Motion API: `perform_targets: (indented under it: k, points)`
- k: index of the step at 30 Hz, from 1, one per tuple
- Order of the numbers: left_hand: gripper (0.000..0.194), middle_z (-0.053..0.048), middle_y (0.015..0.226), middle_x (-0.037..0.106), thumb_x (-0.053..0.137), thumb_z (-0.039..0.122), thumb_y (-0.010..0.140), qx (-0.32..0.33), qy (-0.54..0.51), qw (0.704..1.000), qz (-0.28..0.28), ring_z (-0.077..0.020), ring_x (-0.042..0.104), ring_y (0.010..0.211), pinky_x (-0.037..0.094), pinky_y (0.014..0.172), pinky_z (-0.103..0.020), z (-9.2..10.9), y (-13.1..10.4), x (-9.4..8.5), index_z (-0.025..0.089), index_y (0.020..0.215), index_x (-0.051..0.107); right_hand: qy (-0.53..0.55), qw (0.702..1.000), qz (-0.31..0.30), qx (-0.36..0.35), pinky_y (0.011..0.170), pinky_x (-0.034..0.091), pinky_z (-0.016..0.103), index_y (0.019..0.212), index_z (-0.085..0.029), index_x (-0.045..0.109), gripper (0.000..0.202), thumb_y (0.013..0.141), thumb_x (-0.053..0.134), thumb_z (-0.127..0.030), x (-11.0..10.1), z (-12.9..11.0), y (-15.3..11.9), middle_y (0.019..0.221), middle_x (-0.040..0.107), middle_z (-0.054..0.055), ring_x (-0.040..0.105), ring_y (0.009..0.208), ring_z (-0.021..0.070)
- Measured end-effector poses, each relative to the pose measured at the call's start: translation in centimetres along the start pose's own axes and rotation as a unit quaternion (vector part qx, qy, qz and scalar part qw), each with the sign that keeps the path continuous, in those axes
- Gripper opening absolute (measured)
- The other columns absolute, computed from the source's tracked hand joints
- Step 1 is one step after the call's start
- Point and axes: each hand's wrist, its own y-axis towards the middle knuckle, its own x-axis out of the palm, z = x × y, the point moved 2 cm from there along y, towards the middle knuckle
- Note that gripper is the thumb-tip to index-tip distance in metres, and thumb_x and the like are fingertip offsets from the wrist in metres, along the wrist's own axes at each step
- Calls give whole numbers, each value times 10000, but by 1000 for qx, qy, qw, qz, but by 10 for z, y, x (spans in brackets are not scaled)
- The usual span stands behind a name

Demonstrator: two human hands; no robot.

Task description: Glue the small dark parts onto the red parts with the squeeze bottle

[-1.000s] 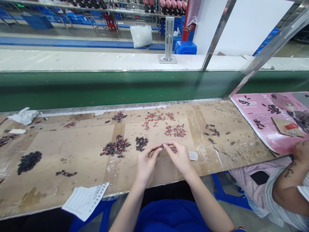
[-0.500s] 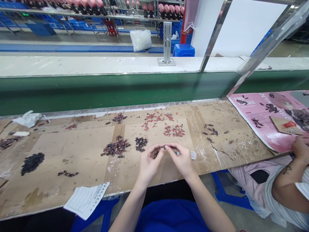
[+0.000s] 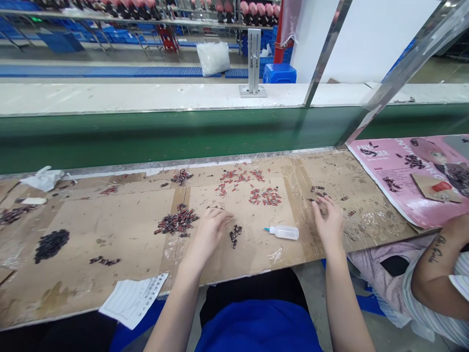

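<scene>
My left hand (image 3: 211, 228) reaches over a small group of dark parts (image 3: 216, 208), its fingers stretched out and largely covering them. Whether a fingertip touches one is hidden. My right hand (image 3: 330, 222) is over a loose scatter of small dark parts (image 3: 319, 188) at the right, thumb and forefinger apart, with dark bits showing between and beside them. Between my hands lie a small cluster of dark brown parts (image 3: 235, 235) and a clear squeeze bottle (image 3: 286, 232) on its side, its blue tip pointing left.
Red-and-dark parts (image 3: 178, 220), red pieces (image 3: 270, 196) and black pieces (image 3: 51, 245) lie in piles on the cardboard-covered table (image 3: 124, 215). A paper sheet (image 3: 134, 299) overhangs the front edge. At right, a co-worker's arm (image 3: 436, 259) rests near a pink poster (image 3: 388, 195).
My hands were together at the middle, pinching something small. They have separated, left hand to the left and right hand to the right, uncovering the bottle and the brown cluster.
</scene>
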Motion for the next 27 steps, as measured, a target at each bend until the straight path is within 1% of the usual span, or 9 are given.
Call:
perform_targets:
  k: [2, 5, 8, 12, 15, 17, 21, 24, 27]
  points:
    - [271, -75, 876, 724, 484, 108, 838, 22, 13, 999, -39, -239, 607, 878, 503, 800, -370, 4, -1, 9, 231, 872, 723, -23, 996, -67, -55, 978, 430, 545, 1041, -185, 689, 412, 826, 574, -517, 1, -6, -8, 1172, 647, 168, 548, 1155, 323]
    - [386, -69, 947, 722, 446, 19, 800, 60, 18, 992, -113, -225, 595, 939, 481, 865, -376, 10, -1, 18, 248, 921, 732, -16, 966, -234, -107, 960, 457, 508, 1118, -227, 662, 478, 740, 701, -518, 8, -19, -27, 1135, 656, 120, 545, 1132, 304]
    - [417, -71, 920, 707, 439, 11, 794, 69, 37, 984, -160, -216, 601, 899, 475, 840, -355, 9, 0, 20, 253, 965, 733, -4, 946, -297, -132, 954, 466, 498, 1023, -242, 682, 398, 708, 755, -474, 11, -27, -39, 1117, 648, 103, 540, 1122, 298]
    - [396, -67, 883, 681, 428, 80, 858, 56, 47, 990, -123, -206, 606, 842, 457, 781, -330, 7, 2, 21, 269, 1054, 715, 53, 948, -290, -124, 933, 479, 469, 908, -228, 660, 261, 778, 696, -452, 11, -32, -42, 1034, 670, 91, 572, 1076, 278]
    - [307, -60, 913, 697, 470, 151, 884, 24, 23, 997, -63, -206, 614, 860, 435, 813, -347, 9, 5, 28, 269, 1023, 716, 99, 957, -272, -22, 775, 525, 394, 935, -211, 634, 308, 788, 659, -481, 13, -36, -42, 928, 691, 74, 643, 875, 242]
    - [202, -56, 895, 723, 547, 207, 867, 0, 0, 999, -42, -220, 624, 869, 425, 835, -367, 10, 7, 35, 264, 937, 728, 156, 956, -244, 53, 665, 519, 344, 892, -203, 626, 343, 735, 691, -502, 16, -41, -43, 832, 695, 53, 644, 735, 216]
    - [96, -45, 822, 746, 649, 230, 806, -52, -34, 998, -24, -239, 634, 844, 427, 834, -395, 9, 8, 49, 266, 810, 738, 311, 920, -196, 137, 583, 485, 291, 771, -199, 621, 351, 615, 769, -476, 31, -57, -48, 717, 678, 18, 607, 627, 178]
    - [63, -65, 851, 737, 694, 252, 776, -95, 8, 995, 19, -279, 605, 903, 427, 838, -435, 7, 4, 52, 265, 787, 755, 376, 888, -178, 197, 565, 461, 269, 770, -187, 640, 334, 612, 770, -452, 45, -66, -52, 703, 671, 13, 587, 611, 159]
    - [91, -88, 926, 725, 723, 266, 757, -102, 47, 993, 40, -302, 583, 954, 441, 832, -451, 6, 2, 51, 256, 838, 764, 398, 869, -165, 244, 536, 426, 253, 729, -177, 633, 346, 621, 754, -482, 57, -71, -54, 650, 636, 0, 540, 565, 136]
